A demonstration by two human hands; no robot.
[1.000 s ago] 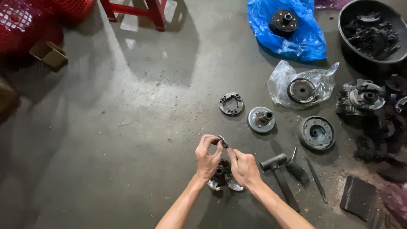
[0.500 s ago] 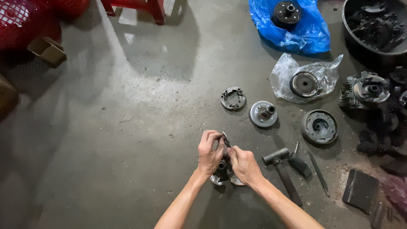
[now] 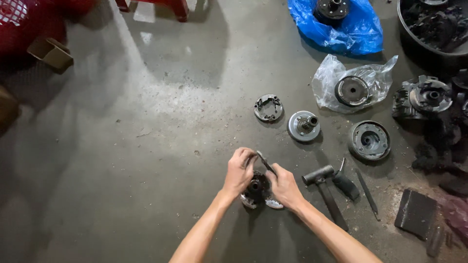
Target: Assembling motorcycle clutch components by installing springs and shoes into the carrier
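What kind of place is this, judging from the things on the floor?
Probably a repair workshop for small engines or motorbikes. Greasy round metal parts, such as a hub disc and a drum, lie on a stained concrete floor, with a hammer beside them and a tub of dark parts nearby.

Both bare forearms are reaching in from the bottom edge, the left from about 7 o'clock and the right from about 5 o'clock, converging toward the middle. The left hand [image 3: 239,171] is curling, knuckles up, fingers bending inward at the tips. The right hand [image 3: 284,186] is sitting just beside it at 4 o'clock, fingers folded and thumb pressing toward the left. The hands are nearly touching, wrists angling slightly outward.
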